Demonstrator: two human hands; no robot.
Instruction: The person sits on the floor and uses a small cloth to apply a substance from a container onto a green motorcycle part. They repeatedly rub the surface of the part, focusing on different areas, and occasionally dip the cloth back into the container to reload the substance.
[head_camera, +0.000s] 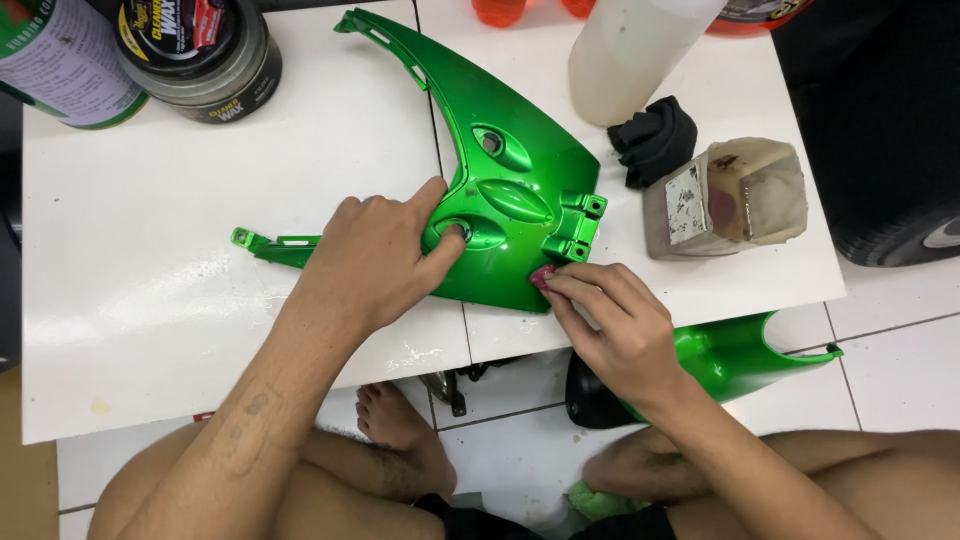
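Our left hand (385, 250) presses flat on the green panel (500, 190) while our right hand (610, 320) pinches a small pink pad (541, 277) against its near edge.

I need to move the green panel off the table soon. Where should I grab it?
Probably the narrow upper arm of the green panel, from the far side. It is slim and bare, while the left hand and right hand cover the wide lower end.

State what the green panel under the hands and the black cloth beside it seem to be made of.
Green panel: probably moulded plastic with glossy metallic paint; it shows bright reflections and moulded tabs. Black cloth: soft fabric, matte, crumpled into folds.
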